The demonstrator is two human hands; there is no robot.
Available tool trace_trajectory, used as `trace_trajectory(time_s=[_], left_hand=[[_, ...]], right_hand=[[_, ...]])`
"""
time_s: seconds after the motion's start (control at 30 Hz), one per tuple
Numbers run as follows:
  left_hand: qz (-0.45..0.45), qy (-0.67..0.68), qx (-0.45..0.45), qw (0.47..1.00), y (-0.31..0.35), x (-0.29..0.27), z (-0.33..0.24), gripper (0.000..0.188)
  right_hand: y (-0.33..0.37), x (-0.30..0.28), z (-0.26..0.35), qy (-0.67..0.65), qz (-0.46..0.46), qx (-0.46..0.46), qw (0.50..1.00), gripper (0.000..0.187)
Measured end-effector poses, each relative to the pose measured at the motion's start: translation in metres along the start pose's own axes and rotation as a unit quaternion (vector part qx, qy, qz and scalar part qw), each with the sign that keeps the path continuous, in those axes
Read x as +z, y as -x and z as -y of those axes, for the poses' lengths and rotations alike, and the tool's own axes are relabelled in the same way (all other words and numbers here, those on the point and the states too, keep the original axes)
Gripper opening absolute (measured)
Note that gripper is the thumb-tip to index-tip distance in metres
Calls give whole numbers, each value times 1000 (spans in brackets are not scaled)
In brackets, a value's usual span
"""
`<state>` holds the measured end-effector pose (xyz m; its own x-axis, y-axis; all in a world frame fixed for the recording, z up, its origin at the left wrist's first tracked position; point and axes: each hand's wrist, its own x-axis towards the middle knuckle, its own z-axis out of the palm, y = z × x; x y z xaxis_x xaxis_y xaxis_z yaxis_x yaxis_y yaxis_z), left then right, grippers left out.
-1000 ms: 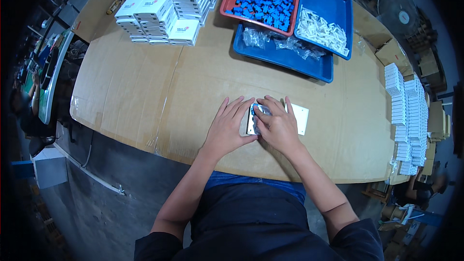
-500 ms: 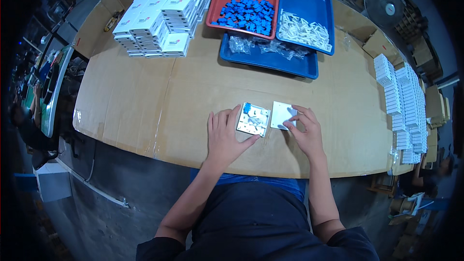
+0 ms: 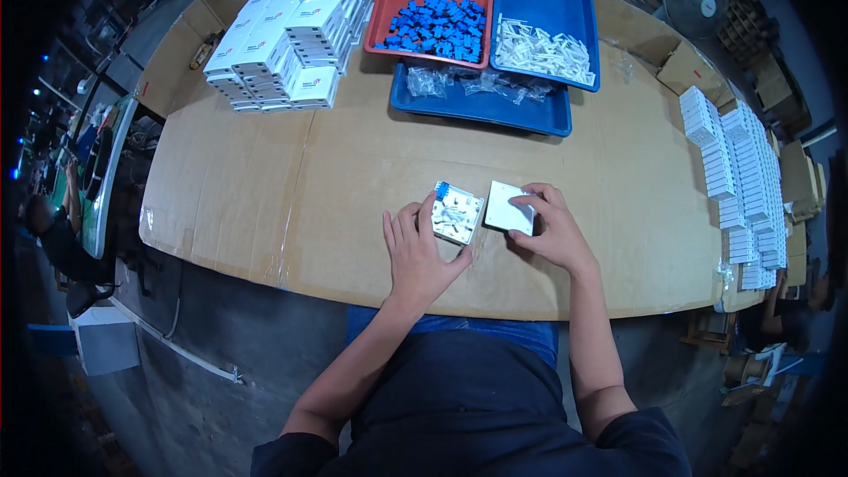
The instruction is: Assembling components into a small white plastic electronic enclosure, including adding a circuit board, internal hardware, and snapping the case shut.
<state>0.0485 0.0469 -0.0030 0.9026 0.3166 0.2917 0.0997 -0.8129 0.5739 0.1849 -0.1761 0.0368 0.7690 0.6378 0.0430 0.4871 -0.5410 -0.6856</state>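
Note:
My left hand (image 3: 419, 253) grips an uncovered square white box (image 3: 458, 215), fingers along its left side and thumb at its lower edge. Inside the box are small parts I cannot make out, with a blue connector piece (image 3: 442, 189) at its upper left corner. Just to the right, a plain square white cover (image 3: 505, 208) is pinched along its right side by my right hand (image 3: 556, 231), thumb below and fingers above. A narrow gap separates cover and box, both at the table's near middle.
Beyond my hands stand a red tray (image 3: 380, 9) of blue connectors, a blue tray (image 3: 587, 13) of white sticks and a lower blue tray (image 3: 477, 113) with clear plastic bags. Stacked white boxes (image 3: 265, 44) rise at far left, more box stacks (image 3: 738, 177) at right.
My right hand has shifted to a fuller grip on the cover, which now sits slightly tilted. The left hand keeps hold of the box. The whole view has shifted slightly.

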Motion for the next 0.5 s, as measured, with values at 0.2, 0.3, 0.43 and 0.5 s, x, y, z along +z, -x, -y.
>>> trace_trajectory(time_s=[0.2,0.3,0.43,0.5], left_hand=[[-67,277,-6,958,-1,-1,11,94],[-80,451,-72,886,-2,1,4,81],[-41,704,-245,666,-9,-13,-9,67],[34,805,-326,495,-10,-15,-3,74]], right_hand=[[-2,-2,-7,-134,-50,39,989,25],[-7,0,-15,-162,-91,121,975,32],[-13,7,-24,-90,-124,166,974,33],[-14,12,-24,-24,-146,138,979,33]])
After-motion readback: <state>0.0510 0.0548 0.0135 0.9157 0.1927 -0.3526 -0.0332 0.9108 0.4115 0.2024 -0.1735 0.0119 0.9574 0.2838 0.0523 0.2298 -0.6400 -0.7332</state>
